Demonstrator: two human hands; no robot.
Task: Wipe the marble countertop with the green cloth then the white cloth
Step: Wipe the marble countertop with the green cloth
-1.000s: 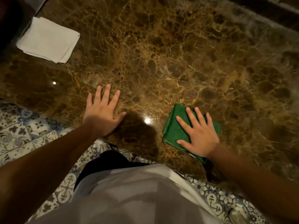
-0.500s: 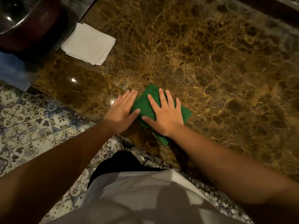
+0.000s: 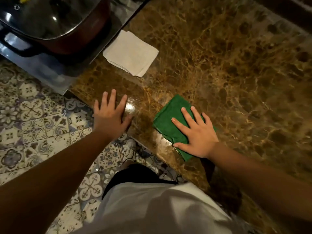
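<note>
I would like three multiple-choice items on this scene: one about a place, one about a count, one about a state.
1. Where is the white cloth?
A) beside the pot
B) under the right hand
C) on the floor

2. How many cloths lie on the countertop?
A) one
B) two
C) three

3. The right hand is
A) lifted in the air
B) pressed flat on the green cloth
C) holding the pot

Key: 1 A, it lies folded next to the pot; 2 B, one green, one white; 3 B, its spread fingers lie on the cloth.

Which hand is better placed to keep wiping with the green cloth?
Right. The right hand lies flat on the green cloth; the left hand rests bare on the countertop, apart from it.
</note>
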